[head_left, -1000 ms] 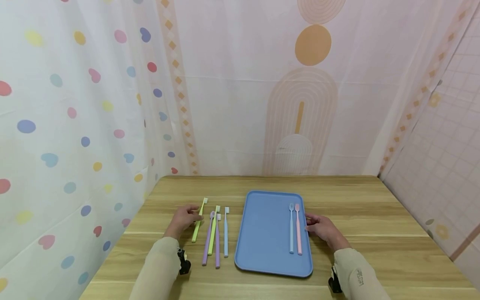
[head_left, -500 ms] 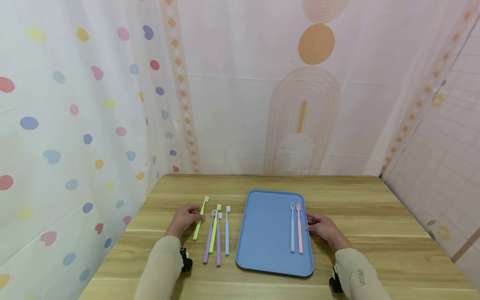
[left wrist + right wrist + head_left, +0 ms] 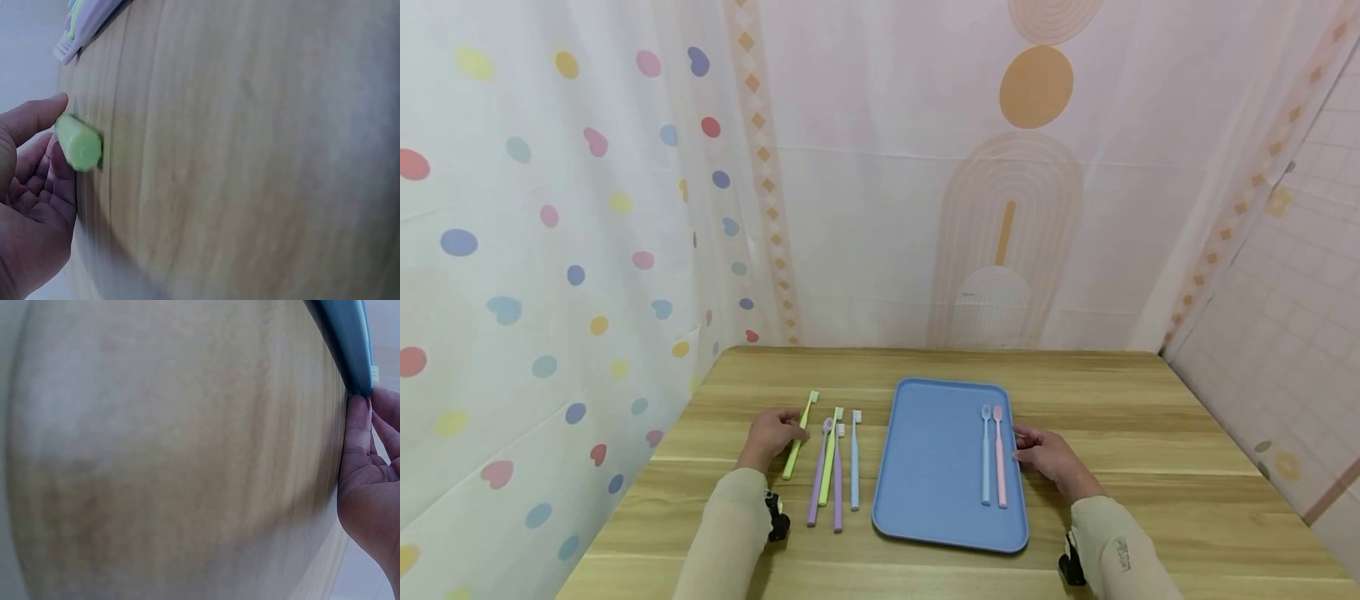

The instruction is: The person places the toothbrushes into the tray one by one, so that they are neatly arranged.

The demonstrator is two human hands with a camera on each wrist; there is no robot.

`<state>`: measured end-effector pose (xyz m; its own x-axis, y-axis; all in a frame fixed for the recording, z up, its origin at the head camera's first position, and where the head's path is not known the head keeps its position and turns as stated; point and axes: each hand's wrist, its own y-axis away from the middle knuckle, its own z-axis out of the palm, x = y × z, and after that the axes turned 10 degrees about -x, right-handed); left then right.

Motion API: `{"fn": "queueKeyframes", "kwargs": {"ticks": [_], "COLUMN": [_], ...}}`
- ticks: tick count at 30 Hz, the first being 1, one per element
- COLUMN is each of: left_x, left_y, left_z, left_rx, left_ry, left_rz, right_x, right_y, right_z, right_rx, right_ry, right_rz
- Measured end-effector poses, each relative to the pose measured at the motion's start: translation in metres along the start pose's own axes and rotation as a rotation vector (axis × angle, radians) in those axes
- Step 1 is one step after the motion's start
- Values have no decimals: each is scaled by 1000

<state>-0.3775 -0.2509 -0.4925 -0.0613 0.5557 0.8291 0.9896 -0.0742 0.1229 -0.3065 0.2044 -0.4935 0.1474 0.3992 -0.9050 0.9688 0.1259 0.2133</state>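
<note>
In the head view my left hand (image 3: 772,437) pinches a light green toothbrush (image 3: 797,446) between thumb and fingers, at the left of a loose group. The left wrist view shows the butt of its handle (image 3: 84,150) close to the tabletop. Beside it lie a second green toothbrush (image 3: 828,467), a purple one (image 3: 817,483), another purple one (image 3: 838,492) and a light blue one (image 3: 854,467). My right hand (image 3: 1051,460) holds the right rim of the blue tray (image 3: 925,467). Inside, near that rim, a blue toothbrush (image 3: 986,458) and a pink one (image 3: 1000,462) lie side by side.
Everything rests on a wood-grain table (image 3: 1097,392). A patterned curtain (image 3: 865,233) hangs behind its far edge, and a dotted curtain (image 3: 550,333) runs along the left side.
The handle end of the pinched green toothbrush has swung slightly left. My right hand stays at the tray rim. The whole head view has shifted a little.
</note>
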Motion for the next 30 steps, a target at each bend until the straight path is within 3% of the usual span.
{"fn": "queueKeyframes", "kwargs": {"ticks": [12,24,30], "left_x": [5,10,16], "left_y": [1,-3,-8], "left_z": [2,5,6], "left_rx": [46,74,61], "left_ry": [-103,-52,22], "left_rz": [16,59,29], "right_x": [-2,-2,-2], "right_y": [0,0,1], "right_z": [-1,0,0], "right_rx": [-7,-9,-11], "right_ry": [-11,-17,-26], "right_rz": [-7,-16,-18]}}
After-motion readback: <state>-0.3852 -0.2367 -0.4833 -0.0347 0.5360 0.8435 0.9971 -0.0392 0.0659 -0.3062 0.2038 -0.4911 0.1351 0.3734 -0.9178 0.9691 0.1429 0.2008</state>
